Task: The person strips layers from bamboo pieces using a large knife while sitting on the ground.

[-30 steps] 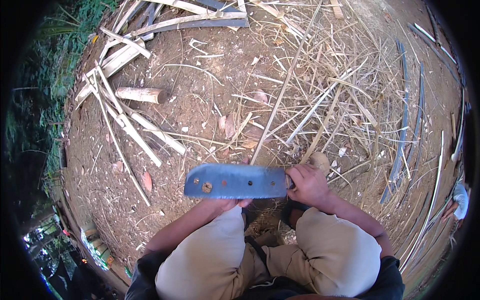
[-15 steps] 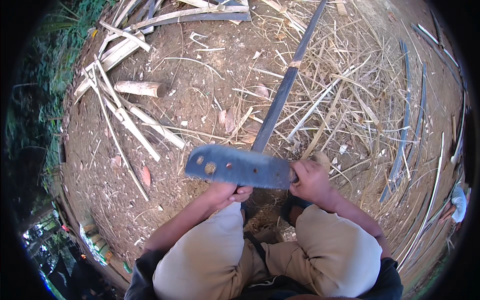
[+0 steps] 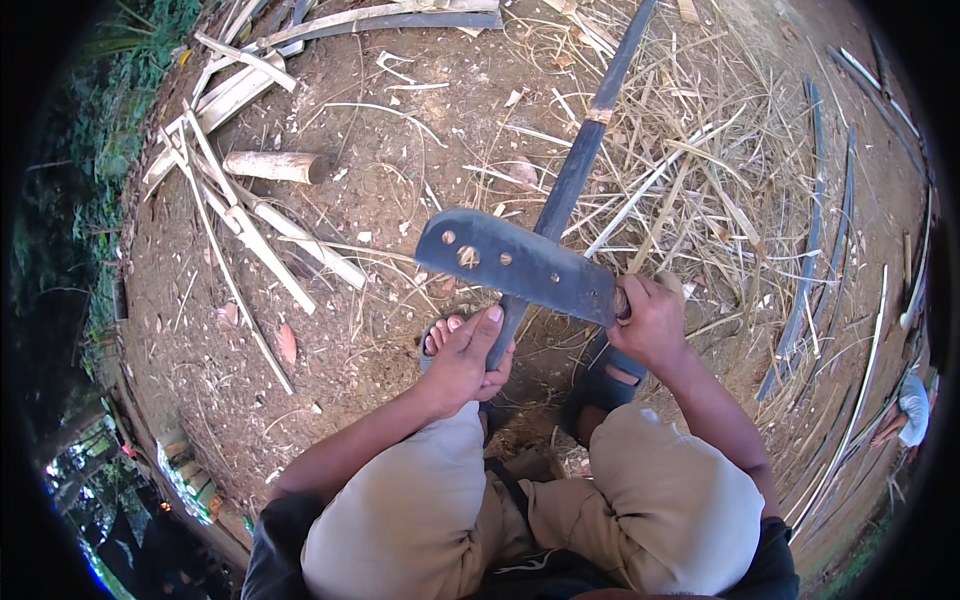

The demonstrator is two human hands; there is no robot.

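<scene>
My right hand [image 3: 648,318] is closed round the handle of a broad dark cleaver [image 3: 528,268] with several holes along its blade. The blade points left and lies across a long dark bamboo strip [image 3: 572,178], hiding a stretch of it. Whether the edge touches the strip, I cannot tell. Below the blade, my left hand [image 3: 468,362] grips the strip's near end, thumb on top and fingers underneath. From there the strip runs up and away to the right, with a pale node ring partway along it.
Tangled pale shavings [image 3: 690,170] cover the ground ahead and to the right. Split bamboo pieces [image 3: 255,235] and a short pale log [image 3: 272,166] lie at left. Long dark strips [image 3: 808,240] lie at right. My sandalled foot [image 3: 600,375] is close below the cleaver. Another person [image 3: 912,412] shows at the far right edge.
The cleaver has moved forward, away from my knees, and slightly right along the bamboo strip. My left hand has risen a little, and its grip on the strip's near end now shows.
</scene>
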